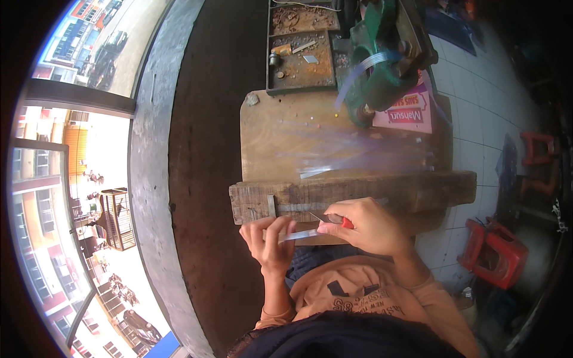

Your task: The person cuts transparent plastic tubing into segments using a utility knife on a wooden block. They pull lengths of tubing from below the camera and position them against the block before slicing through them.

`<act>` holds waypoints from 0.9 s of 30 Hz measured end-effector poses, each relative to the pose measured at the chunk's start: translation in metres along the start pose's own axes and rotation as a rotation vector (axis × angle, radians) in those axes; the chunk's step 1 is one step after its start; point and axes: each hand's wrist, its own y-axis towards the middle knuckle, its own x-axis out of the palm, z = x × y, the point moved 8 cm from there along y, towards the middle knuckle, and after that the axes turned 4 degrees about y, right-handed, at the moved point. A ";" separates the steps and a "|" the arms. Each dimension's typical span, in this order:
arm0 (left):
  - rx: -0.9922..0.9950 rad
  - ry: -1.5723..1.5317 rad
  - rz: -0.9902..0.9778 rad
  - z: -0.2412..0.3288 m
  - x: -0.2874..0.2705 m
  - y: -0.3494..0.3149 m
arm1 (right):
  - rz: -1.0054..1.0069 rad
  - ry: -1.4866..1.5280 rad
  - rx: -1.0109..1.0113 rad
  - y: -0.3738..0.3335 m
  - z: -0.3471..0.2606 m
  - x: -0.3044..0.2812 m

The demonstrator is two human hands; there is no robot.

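My left hand (pixel 268 243), its fingers curled, pinches the left end of a clear, shiny plastic strip (pixel 305 234) at the front edge of a thick wooden beam (pixel 358 194). My right hand (pixel 367 225) is closed around a small pointed tool with a red handle (pixel 347 223); its thin tip points left over the beam, and its exact kind is partly hidden. The right thumb lies at the strip's other end. Beyond the beam, blurred translucent strips (pixel 370 160) lie across a wooden board (pixel 262 140). A short metal piece (pixel 271 206) rests on the beam's left part.
A green cast-metal machine (pixel 382 77) stands at the far right of the board, beside a pink printed sheet (pixel 412 110). Behind the board sits a dirty compartment tray (pixel 301 62) with small parts. Red stools (pixel 495 253) stand on the right. A window ledge (pixel 152 179) runs along the left.
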 end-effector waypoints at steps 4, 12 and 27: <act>-0.172 0.004 0.121 -0.024 -0.004 -0.009 | 0.068 -0.027 -0.061 0.011 -0.008 0.009; -0.207 0.040 0.170 -0.032 0.011 -0.024 | 0.264 -0.260 -0.050 0.015 -0.006 0.018; -0.195 0.041 0.176 -0.030 0.014 -0.024 | 0.235 -0.212 0.030 0.020 0.004 0.013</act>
